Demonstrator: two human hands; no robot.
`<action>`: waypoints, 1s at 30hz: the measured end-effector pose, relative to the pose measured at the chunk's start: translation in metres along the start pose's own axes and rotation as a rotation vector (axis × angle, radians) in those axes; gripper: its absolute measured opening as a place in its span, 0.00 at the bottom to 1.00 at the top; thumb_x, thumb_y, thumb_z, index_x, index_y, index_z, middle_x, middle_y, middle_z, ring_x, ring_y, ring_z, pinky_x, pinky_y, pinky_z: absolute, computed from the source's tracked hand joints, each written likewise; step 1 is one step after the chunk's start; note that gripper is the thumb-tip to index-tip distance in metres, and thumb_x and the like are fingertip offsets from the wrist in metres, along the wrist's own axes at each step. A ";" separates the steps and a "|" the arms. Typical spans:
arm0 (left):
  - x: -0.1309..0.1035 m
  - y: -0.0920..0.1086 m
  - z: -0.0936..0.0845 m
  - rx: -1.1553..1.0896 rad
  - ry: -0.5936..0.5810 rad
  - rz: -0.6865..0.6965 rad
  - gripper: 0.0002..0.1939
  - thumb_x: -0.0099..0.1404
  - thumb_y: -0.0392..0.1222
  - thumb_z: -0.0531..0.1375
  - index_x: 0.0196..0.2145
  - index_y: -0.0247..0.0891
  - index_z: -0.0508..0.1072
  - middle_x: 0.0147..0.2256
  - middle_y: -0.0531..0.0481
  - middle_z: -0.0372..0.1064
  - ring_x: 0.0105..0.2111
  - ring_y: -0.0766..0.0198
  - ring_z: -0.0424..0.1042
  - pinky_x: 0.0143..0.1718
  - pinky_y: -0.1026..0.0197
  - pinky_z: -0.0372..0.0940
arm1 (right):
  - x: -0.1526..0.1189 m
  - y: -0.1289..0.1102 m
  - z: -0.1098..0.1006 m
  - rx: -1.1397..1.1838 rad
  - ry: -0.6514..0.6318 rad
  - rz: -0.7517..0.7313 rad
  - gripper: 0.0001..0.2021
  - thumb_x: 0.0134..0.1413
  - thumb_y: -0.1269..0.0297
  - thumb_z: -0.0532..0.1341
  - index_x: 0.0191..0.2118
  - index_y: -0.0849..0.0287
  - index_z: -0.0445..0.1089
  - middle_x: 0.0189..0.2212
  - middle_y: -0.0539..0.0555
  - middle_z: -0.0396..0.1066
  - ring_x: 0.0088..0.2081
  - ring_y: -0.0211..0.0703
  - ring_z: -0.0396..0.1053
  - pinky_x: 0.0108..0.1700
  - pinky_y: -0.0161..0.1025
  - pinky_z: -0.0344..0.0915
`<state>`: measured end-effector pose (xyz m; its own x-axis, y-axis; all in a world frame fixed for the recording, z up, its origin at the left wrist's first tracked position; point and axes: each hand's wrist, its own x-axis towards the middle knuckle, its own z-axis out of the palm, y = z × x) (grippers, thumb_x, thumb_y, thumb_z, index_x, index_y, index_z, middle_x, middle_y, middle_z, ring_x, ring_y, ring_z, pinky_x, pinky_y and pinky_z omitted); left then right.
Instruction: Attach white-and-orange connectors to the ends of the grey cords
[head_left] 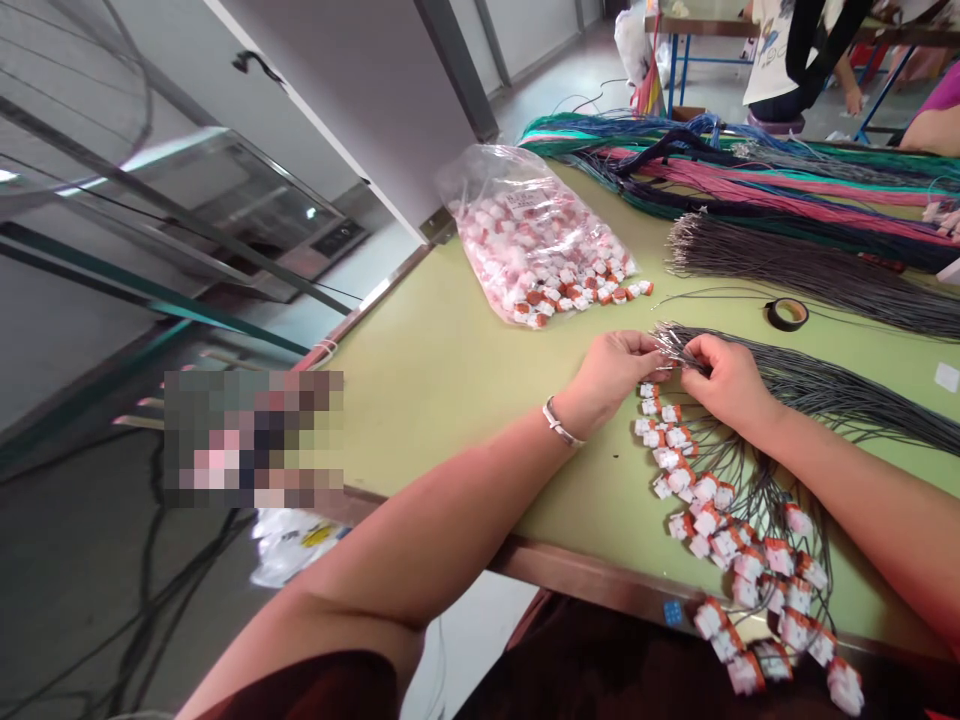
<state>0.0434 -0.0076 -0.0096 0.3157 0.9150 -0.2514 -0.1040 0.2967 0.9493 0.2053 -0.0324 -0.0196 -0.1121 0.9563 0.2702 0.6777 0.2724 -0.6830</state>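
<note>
A bundle of thin dark grey wires (825, 375) with bare metal terminals at its ends lies across the table. My right hand (727, 385) is closed around wires just behind those terminals. Facing it, my left hand (611, 375) has its fingers pinched together at the terminal ends; what sits between the fingertips is hidden. Below both hands, several white-and-orange connectors (705, 490) on grey wires trail in a curved row toward the table's front edge, some hanging over it.
Beyond my hands lies a clear plastic bag (517, 220) of similar connectors, some spilling out. A black tape roll (787, 313), another grey wire bundle (795, 265) and coloured wires (720, 170) lie on the green table (420, 370). A person (787, 60) is at another table.
</note>
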 end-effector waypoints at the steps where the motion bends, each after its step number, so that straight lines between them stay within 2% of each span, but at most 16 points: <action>1: 0.000 0.000 0.000 0.030 0.013 0.008 0.06 0.51 0.32 0.68 0.25 0.31 0.74 0.24 0.52 0.72 0.24 0.72 0.70 0.32 0.66 0.67 | 0.000 0.000 0.000 -0.010 -0.002 -0.004 0.04 0.42 0.68 0.58 0.29 0.59 0.68 0.22 0.50 0.71 0.23 0.38 0.63 0.30 0.36 0.58; 6: 0.001 0.002 -0.003 0.131 -0.001 0.025 0.04 0.51 0.31 0.67 0.24 0.31 0.74 0.22 0.52 0.71 0.21 0.72 0.68 0.27 0.67 0.64 | 0.000 -0.001 -0.002 -0.091 -0.014 -0.018 0.05 0.42 0.68 0.57 0.29 0.58 0.68 0.22 0.51 0.71 0.23 0.39 0.63 0.30 0.37 0.58; 12: 0.004 -0.002 -0.006 0.028 -0.045 0.018 0.08 0.48 0.32 0.69 0.25 0.31 0.73 0.23 0.52 0.71 0.24 0.71 0.69 0.30 0.66 0.66 | 0.000 0.000 -0.001 -0.125 -0.017 -0.016 0.06 0.42 0.68 0.56 0.30 0.59 0.68 0.23 0.52 0.71 0.24 0.40 0.64 0.31 0.37 0.58; 15: 0.004 -0.004 -0.005 -0.055 -0.079 -0.010 0.07 0.48 0.31 0.68 0.26 0.30 0.74 0.25 0.51 0.73 0.26 0.71 0.70 0.33 0.66 0.67 | -0.001 0.001 0.000 -0.098 -0.010 -0.024 0.06 0.42 0.68 0.57 0.30 0.59 0.68 0.23 0.52 0.71 0.24 0.40 0.64 0.31 0.37 0.58; 19: 0.003 -0.005 -0.004 -0.082 -0.068 -0.022 0.05 0.49 0.30 0.67 0.26 0.29 0.75 0.26 0.50 0.73 0.27 0.71 0.71 0.35 0.65 0.68 | -0.002 0.001 0.000 -0.057 -0.008 -0.019 0.05 0.43 0.67 0.57 0.30 0.58 0.67 0.22 0.51 0.71 0.24 0.39 0.63 0.30 0.37 0.58; 22: 0.002 -0.003 -0.004 -0.079 -0.061 -0.001 0.07 0.49 0.33 0.69 0.27 0.30 0.75 0.27 0.49 0.73 0.28 0.71 0.71 0.36 0.64 0.67 | -0.001 0.000 0.000 -0.021 0.014 -0.004 0.04 0.42 0.67 0.57 0.29 0.58 0.66 0.21 0.50 0.70 0.23 0.38 0.62 0.30 0.36 0.57; 24: 0.001 -0.002 -0.005 -0.071 -0.115 0.019 0.10 0.49 0.37 0.70 0.30 0.31 0.76 0.30 0.48 0.74 0.28 0.71 0.70 0.36 0.63 0.67 | 0.000 -0.001 -0.001 0.028 0.042 0.026 0.03 0.42 0.67 0.57 0.27 0.57 0.65 0.20 0.49 0.68 0.23 0.37 0.60 0.29 0.36 0.57; 27: 0.000 -0.001 -0.006 -0.022 -0.202 0.077 0.13 0.49 0.37 0.70 0.34 0.32 0.77 0.31 0.50 0.74 0.28 0.71 0.69 0.35 0.64 0.66 | 0.003 -0.001 -0.001 0.127 0.034 0.088 0.03 0.42 0.65 0.56 0.25 0.58 0.64 0.19 0.48 0.65 0.22 0.36 0.58 0.27 0.35 0.56; 30: 0.002 -0.002 -0.006 0.116 -0.162 0.139 0.09 0.51 0.35 0.68 0.32 0.32 0.77 0.26 0.52 0.72 0.25 0.71 0.67 0.30 0.66 0.65 | 0.005 0.000 -0.001 0.185 0.013 0.125 0.05 0.42 0.63 0.56 0.26 0.58 0.65 0.19 0.48 0.65 0.22 0.36 0.58 0.26 0.35 0.55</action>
<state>0.0383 -0.0044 -0.0133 0.4541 0.8861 -0.0924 -0.0512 0.1295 0.9903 0.2052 -0.0280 -0.0176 -0.0258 0.9827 0.1833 0.5410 0.1679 -0.8241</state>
